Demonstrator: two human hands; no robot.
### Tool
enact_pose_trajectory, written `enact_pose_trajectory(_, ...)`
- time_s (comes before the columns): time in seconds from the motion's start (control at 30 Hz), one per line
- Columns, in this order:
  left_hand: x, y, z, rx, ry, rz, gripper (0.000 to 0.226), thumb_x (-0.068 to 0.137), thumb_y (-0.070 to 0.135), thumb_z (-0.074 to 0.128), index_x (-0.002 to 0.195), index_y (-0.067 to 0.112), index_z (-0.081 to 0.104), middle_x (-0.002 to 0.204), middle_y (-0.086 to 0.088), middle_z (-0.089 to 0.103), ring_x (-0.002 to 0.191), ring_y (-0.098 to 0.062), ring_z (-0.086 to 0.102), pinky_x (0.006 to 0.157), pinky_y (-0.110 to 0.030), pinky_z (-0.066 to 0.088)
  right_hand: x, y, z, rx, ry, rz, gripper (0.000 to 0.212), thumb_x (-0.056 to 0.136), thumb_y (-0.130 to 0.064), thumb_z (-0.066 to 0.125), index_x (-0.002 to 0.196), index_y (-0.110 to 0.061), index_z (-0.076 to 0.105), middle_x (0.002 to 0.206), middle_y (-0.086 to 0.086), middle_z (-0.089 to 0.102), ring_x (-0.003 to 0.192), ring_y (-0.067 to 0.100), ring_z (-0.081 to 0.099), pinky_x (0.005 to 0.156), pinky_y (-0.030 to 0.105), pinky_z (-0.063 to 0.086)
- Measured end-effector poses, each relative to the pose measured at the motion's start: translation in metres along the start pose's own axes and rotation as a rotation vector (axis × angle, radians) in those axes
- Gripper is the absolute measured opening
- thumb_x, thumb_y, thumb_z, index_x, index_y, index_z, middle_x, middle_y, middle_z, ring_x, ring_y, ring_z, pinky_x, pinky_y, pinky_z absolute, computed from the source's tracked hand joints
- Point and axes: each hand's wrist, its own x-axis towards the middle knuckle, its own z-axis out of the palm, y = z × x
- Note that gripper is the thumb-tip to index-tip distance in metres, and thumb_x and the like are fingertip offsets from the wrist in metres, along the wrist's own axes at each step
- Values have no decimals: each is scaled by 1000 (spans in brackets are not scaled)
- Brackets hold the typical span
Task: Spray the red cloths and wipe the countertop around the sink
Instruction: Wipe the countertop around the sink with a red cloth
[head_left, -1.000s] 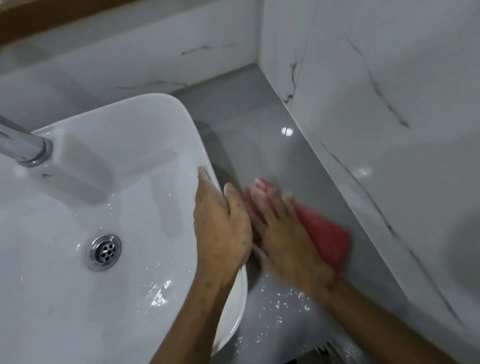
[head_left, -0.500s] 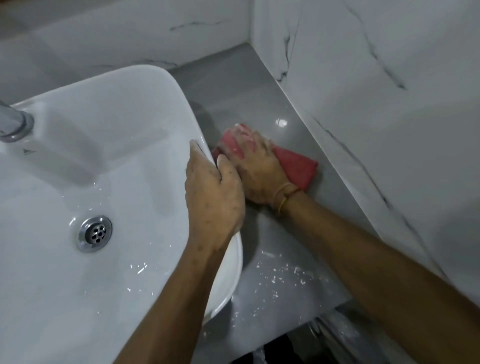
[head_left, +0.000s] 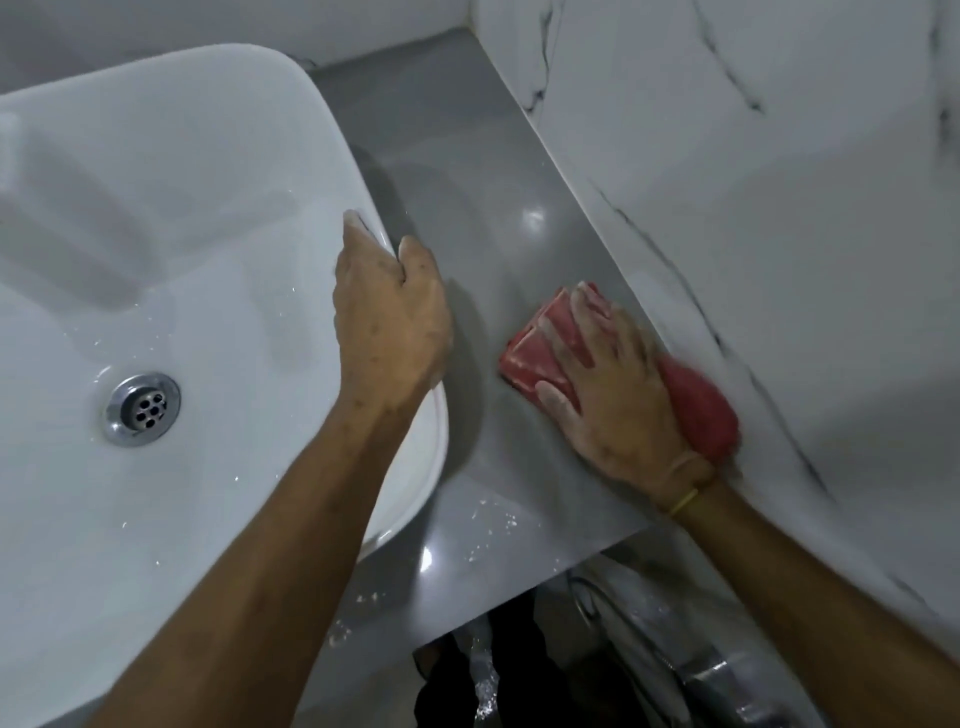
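A folded red cloth (head_left: 535, 353) lies flat on the grey countertop (head_left: 467, 171) to the right of the white sink (head_left: 171, 208). My right hand (head_left: 613, 395) presses down on the cloth with fingers spread, close to the marble wall. My left hand (head_left: 389, 317) grips the sink's right rim, thumb inside the basin and fingers over the outer edge. The back part of the cloth bulges out red behind my right wrist, blurred by motion.
A marble wall (head_left: 753, 208) bounds the countertop on the right and meets the back wall in the corner. A chrome drain (head_left: 143, 410) sits in the basin. White specks and droplets (head_left: 493, 525) lie near the countertop's front edge. Below it, shiny plastic (head_left: 649, 623) shows.
My right hand has slid the red cloth from beside the sink rim back toward me and to the right, along the wall. My left hand has stayed on the rim.
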Motion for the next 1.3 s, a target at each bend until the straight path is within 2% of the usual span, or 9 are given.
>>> enact_pose_trajectory(0.17,-1,-2,0,3,9,-6,58,101,31,30,153,13,14,159,-6,28,144,-26,31,118,-44,29,-79,-63,26,82,-11,-40,72,91,-62,20,152,-29,2,162,12,6,142,47,20,114,61,21)
enact_pose_trajectory(0.3,2,-2,2,-15,1,2,56,98,31,30,150,11,22,154,-8,37,138,-28,39,114,-47,35,-88,-23,27,39,-27,-42,72,90,-64,20,151,-35,-3,162,9,10,145,40,18,114,60,23)
enact_pose_trajectory(0.47,2,-1,0,-26,-8,10,54,97,27,31,145,2,27,148,-18,44,134,-35,43,110,-50,38,-44,16,10,41,-24,148,66,93,-56,17,150,-30,-4,162,12,8,146,41,12,116,59,21)
enact_pose_trajectory(0.6,3,-1,-3,-31,1,-4,52,95,25,32,139,-4,32,142,-24,47,131,-41,45,107,-56,40,-15,-37,6,59,18,153,65,93,-53,24,151,-27,10,162,13,8,144,46,10,114,62,20)
enact_pose_trajectory(0.77,1,-2,-3,2,9,-3,54,95,28,31,142,2,31,143,-18,47,130,-36,47,108,-53,40,-90,-112,27,122,14,-11,74,90,-56,31,153,-25,5,162,15,6,144,44,16,114,62,17)
enact_pose_trajectory(0.9,2,-1,0,-9,5,1,52,95,27,32,141,3,33,142,-17,49,130,-35,48,107,-52,41,-112,-61,29,70,29,-18,76,90,-61,30,152,-29,2,160,10,17,140,41,29,114,59,22)
enact_pose_trajectory(1.03,3,0,0,-40,7,-3,51,95,26,32,140,1,34,142,-20,48,130,-36,47,107,-52,41,-80,-8,15,71,18,196,69,92,-51,24,151,-27,0,159,14,19,141,44,25,110,62,30)
enact_pose_trajectory(1.17,3,-2,0,-51,12,6,52,95,25,32,140,-1,34,142,-21,48,131,-38,46,107,-53,40,-76,-63,16,94,24,274,65,94,-54,16,152,-27,8,161,14,9,143,49,14,111,65,24)
enact_pose_trajectory(1.3,4,-2,0,-54,5,-2,50,97,27,31,143,6,32,142,-14,49,127,-33,51,106,-48,45,-105,-152,24,181,-7,78,79,83,-59,48,149,-26,20,159,15,18,143,48,16,111,67,12)
